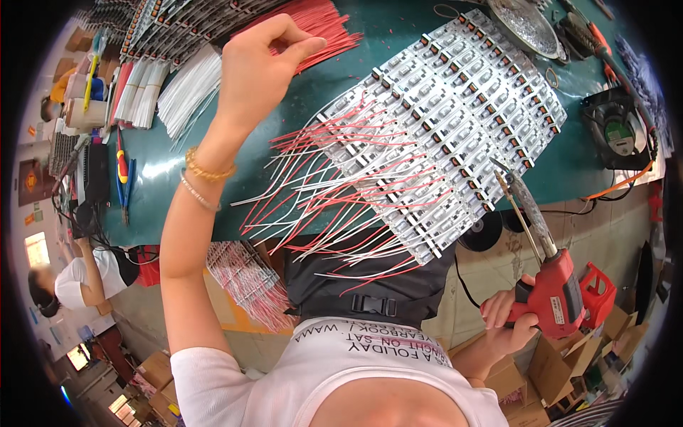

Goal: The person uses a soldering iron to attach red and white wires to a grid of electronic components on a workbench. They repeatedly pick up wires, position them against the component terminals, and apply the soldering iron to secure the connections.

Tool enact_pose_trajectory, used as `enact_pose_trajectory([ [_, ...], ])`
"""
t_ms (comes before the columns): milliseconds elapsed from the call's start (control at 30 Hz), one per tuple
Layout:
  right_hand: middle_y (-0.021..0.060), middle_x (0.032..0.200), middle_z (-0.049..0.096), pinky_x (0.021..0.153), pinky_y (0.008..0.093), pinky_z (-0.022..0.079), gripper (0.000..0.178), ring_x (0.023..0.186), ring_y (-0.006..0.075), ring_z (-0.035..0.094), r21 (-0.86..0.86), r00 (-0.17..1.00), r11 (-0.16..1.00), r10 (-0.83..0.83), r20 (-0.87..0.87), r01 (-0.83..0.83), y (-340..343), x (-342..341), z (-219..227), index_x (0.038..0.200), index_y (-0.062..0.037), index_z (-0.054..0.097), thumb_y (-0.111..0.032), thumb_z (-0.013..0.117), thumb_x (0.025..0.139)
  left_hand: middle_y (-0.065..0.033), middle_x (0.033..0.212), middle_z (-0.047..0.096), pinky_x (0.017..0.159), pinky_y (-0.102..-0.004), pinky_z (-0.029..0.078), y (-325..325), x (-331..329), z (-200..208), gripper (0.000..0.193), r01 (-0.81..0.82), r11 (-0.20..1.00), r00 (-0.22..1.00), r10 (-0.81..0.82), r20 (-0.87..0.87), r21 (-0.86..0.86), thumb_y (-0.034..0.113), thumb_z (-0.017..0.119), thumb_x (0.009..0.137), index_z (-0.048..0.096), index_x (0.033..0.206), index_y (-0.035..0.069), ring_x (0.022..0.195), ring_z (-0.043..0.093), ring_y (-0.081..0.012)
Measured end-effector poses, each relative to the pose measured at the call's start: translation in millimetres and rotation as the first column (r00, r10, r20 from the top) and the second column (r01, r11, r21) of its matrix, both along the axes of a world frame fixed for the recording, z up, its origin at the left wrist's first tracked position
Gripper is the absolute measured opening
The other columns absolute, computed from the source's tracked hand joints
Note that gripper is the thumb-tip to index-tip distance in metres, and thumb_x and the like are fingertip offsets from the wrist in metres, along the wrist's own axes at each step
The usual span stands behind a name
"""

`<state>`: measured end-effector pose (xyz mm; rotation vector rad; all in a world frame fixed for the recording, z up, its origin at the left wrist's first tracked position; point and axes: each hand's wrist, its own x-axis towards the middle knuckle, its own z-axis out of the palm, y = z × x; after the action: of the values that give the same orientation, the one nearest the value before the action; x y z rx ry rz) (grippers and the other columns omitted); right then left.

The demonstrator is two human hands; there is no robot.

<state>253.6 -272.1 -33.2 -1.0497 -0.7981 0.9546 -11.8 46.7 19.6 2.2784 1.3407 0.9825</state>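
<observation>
My left hand [257, 67] is raised at the upper left over a pile of red wires [331, 25], thumb and fingertips pinched together. Whether a wire is between them cannot be made out. In my right hand [509, 320], at the lower right, is a red soldering gun [558, 295], fingers wrapped around its handle. Its long metal tip [526, 199] points up at the right edge of a panel of small circuit boards [455, 107]. Red and white wires [341, 192] trail from the panel's lower left side over the table's front edge.
White wires [191, 89] lie left of the red pile, with more boards [185, 28] stacked behind. Pliers [125, 188] lie at the left on the green table [153, 192]. A metal dish [526, 28] and a black fan-like device [617, 132] stand at the right. Another person [78, 281] sits far left.
</observation>
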Motion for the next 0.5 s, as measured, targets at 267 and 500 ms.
enact_pose_trajectory([
  [267, 0.0004, 0.047, 0.044, 0.042, 0.0259, 0.037, 0.081, 0.039, 0.0124, 0.043, -0.111, 0.995, 0.989, -0.098, -0.028, 0.094, -11.3, -4.3, 9.8, 0.127, 0.0092, 0.034, -0.057, 0.053, 0.085, -0.0008, 0.067, 0.060, 0.060, -0.0224, 0.038, -104.8, 32.8, 23.8, 0.008, 0.102, 0.954, 0.970, -0.032, 0.243, -0.283, 0.006, 0.070, 0.077, 0.063, 0.074, 0.002, 0.060, 0.051, -0.0088],
  [500, -0.0011, 0.049, 0.044, 0.042, 0.0259, 0.038, 0.082, 0.039, 0.0113, 0.042, -0.109, 0.997, 0.991, -0.076, 0.012, 0.077, -26.9, -3.5, 16.0, 0.127, 0.0054, 0.035, -0.061, 0.053, 0.082, -0.0023, 0.069, 0.058, 0.073, -0.0313, 0.036, -152.8, 82.4, -13.2, 0.012, 0.158, 0.987, 0.987, -0.157, 0.037, -0.029, 0.001, 0.072, 0.071, 0.061, 0.071, 0.006, 0.070, 0.052, -0.0202],
])
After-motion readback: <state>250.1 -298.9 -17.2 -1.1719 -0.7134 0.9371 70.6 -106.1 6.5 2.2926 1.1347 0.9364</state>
